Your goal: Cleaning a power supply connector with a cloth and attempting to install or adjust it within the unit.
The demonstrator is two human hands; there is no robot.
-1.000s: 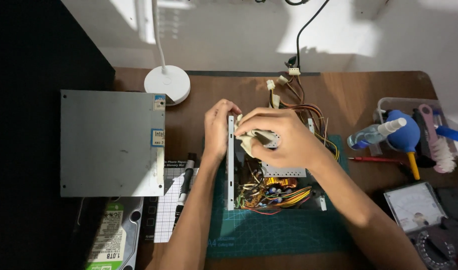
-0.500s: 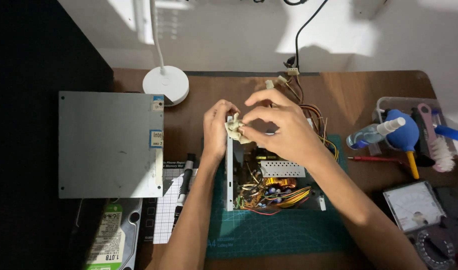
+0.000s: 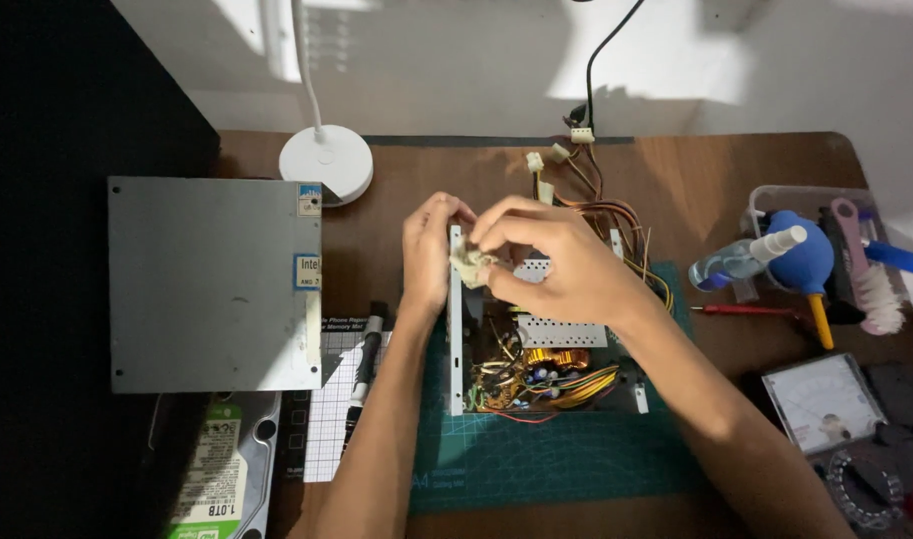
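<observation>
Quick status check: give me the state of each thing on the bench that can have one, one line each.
power supply unit: cover off, wiring and coils exposed
grey metal cover: lying flat, apart from the unit
wad of cloth: pinched by right hand at the unit's wall
left hand: gripping the wall's top
desk lamp: upright; on or off, cannot tell
hard drive: lying flat

A grey metal cover panel [image 3: 215, 284] lay left on the wooden desk [image 3: 716, 180], a white lamp base [image 3: 327, 165] behind it, a hard drive [image 3: 222, 469] in front (partly cropped), an analog meter [image 3: 824, 401] far right.
</observation>
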